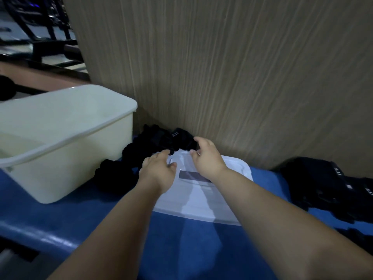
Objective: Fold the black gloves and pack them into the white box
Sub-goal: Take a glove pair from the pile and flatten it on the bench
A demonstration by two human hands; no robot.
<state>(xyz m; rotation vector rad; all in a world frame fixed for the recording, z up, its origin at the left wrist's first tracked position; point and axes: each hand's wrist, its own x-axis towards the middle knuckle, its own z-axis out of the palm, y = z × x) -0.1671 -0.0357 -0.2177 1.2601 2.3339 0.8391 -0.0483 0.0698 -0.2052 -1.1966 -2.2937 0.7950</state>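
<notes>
Both forearms reach fwd over a flat white plastic lid [201, 201] on the blue worktop [177, 249]. Left hand [159, 170]: fingers loosely bent, tips touching the black gloves [157, 138], thumb free. Right hand [205, 156]: fingers curled round the heap's edge. Gloves crumpled, soft, at 12 o'clock. Smooth, round-cornered white box [66, 150] at 9; second glove heap [323, 182] at 3.

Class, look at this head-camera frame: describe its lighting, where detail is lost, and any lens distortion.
Head view: dim, bluish light; the black gloves merge into a near-featureless dark mass; the wood panel shows fanned, curving grain lines, wide-angle distortion; a highlight glints along the blue table; upper-left background is blurred.
</notes>
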